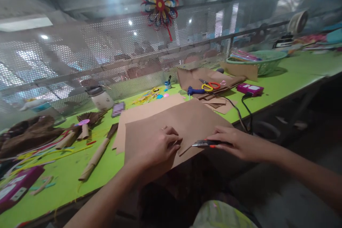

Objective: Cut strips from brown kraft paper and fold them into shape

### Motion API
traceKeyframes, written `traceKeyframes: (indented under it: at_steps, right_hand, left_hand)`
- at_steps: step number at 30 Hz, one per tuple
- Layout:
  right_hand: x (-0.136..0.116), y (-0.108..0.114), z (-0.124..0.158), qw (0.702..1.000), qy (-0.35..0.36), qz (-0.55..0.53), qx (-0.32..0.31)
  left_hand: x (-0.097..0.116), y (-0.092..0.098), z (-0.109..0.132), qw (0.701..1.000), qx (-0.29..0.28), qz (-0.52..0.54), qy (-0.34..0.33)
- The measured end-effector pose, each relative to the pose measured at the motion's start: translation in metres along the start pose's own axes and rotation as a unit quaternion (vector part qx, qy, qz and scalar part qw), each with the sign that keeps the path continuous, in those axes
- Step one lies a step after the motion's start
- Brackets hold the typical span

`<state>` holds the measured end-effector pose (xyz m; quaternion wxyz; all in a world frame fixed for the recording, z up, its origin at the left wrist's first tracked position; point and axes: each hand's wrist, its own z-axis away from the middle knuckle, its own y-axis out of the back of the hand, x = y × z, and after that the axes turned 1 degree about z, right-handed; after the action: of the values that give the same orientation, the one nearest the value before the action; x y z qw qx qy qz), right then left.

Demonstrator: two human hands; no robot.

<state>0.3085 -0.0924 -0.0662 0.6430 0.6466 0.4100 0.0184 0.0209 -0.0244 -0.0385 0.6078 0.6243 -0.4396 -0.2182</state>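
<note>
Slicing brown paper (191, 123), looks like. Right grip (226, 140) pinches cutter (205, 143); left grip (162, 144), can't tell. Next probably needs steady pressure.

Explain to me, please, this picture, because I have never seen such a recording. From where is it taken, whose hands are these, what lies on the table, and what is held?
There is no machine here: a person works with two bare hands, and the single picture comes from a camera worn on that person's head, looking forward and down.

The left hand rests on a large brown sheet, fingers bent. The right hand holds a cutter, its blade at the sheet's near side.

Under the sheet is paler paper. Also on the green table are a rolled paper tube to the left, and scissors and a mesh basket farther back on the right.
</note>
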Motion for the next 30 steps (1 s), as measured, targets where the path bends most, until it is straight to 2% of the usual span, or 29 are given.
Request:
traceKeyframes:
  at_steps: [6, 12, 18, 26, 30]
  right_hand:
    - [-0.003, -0.002, -0.002, 1.0, 0.011, -0.007, 0.002]
    - [-0.005, 0.0, 0.006, 0.999, 0.005, -0.033, -0.005]
    - [-0.009, 0.001, -0.009, 1.0, 0.006, -0.008, -0.019]
    - [-0.009, -0.001, -0.004, 0.998, 0.015, -0.047, -0.031]
    - [-0.01, -0.002, -0.006, 0.999, 0.003, -0.033, -0.027]
  left_hand:
    - [-0.001, -0.008, 0.006, 0.999, 0.034, -0.003, -0.001]
    - [0.001, -0.008, 0.009, 0.999, 0.032, -0.006, 0.001]
    - [0.009, -0.005, 0.011, 1.0, 0.03, -0.001, -0.001]
    - [-0.003, -0.012, 0.012, 0.999, 0.04, -0.013, -0.017]
    - [-0.003, -0.009, 0.011, 0.999, 0.03, -0.013, -0.024]
